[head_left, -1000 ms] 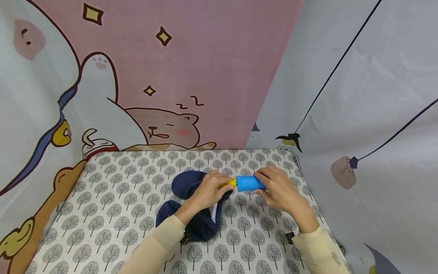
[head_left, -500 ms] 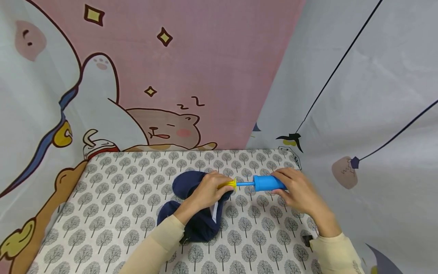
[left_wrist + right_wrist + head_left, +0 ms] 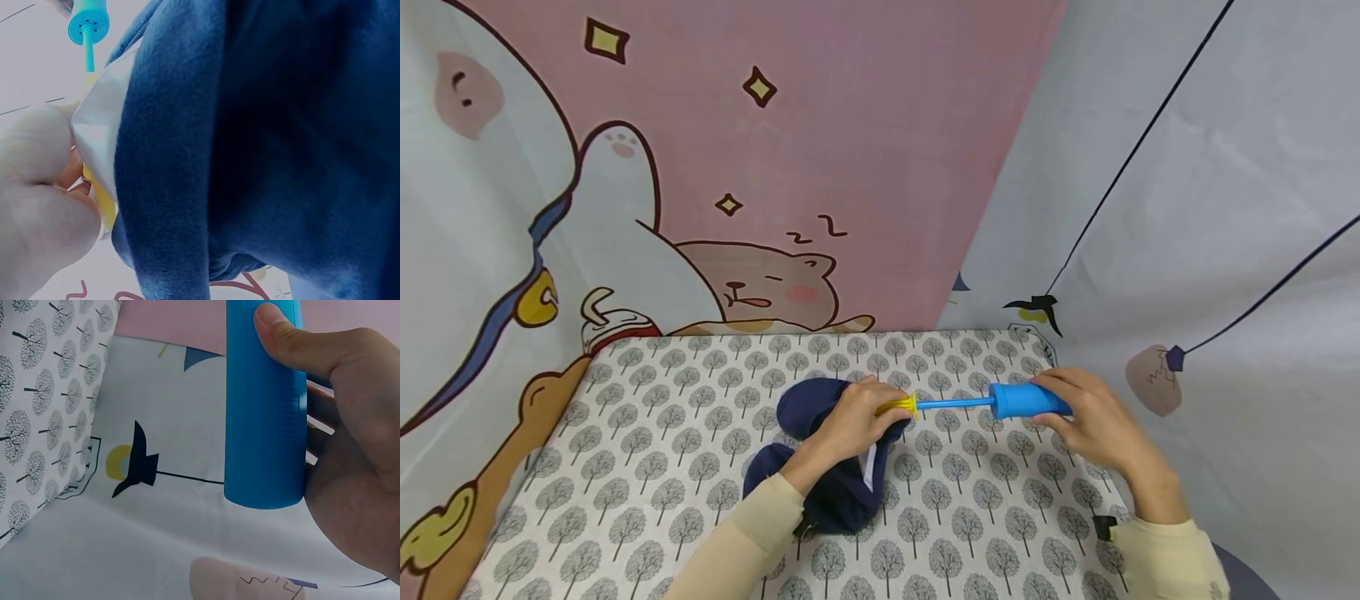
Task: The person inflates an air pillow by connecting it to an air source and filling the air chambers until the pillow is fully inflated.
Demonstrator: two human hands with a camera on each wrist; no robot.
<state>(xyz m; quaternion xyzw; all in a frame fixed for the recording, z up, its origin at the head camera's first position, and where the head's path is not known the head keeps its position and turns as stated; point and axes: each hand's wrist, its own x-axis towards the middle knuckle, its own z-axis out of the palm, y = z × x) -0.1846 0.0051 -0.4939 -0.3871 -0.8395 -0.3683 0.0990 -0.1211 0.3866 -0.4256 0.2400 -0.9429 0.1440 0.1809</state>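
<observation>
Over the table, a hand pump spans the gap between my two hands. Its blue barrel (image 3: 1018, 401) is in the grip of my right hand (image 3: 1093, 421), thumb along one side in the right wrist view. A thin blue rod (image 3: 955, 404) runs from the barrel to a yellow end piece (image 3: 898, 405), which my left hand (image 3: 856, 417) holds. Beneath and beside that hand lies a navy, velvety, rounded two-lobed item (image 3: 842, 500) that looks like a neck pillow. A white flap (image 3: 103, 125) shows at its edge. Whether the yellow end joins the navy item is hidden.
A tree-print cloth (image 3: 647, 467) covers the table. Cartoon-printed curtains (image 3: 880, 167) stand behind it and at both sides, the right one close to my right arm. A small black object (image 3: 1103, 527) shows by my right sleeve.
My right hand has moved right with the blue barrel, baring a longer stretch of the rod. My left hand, the yellow end and the navy item have stayed in place.
</observation>
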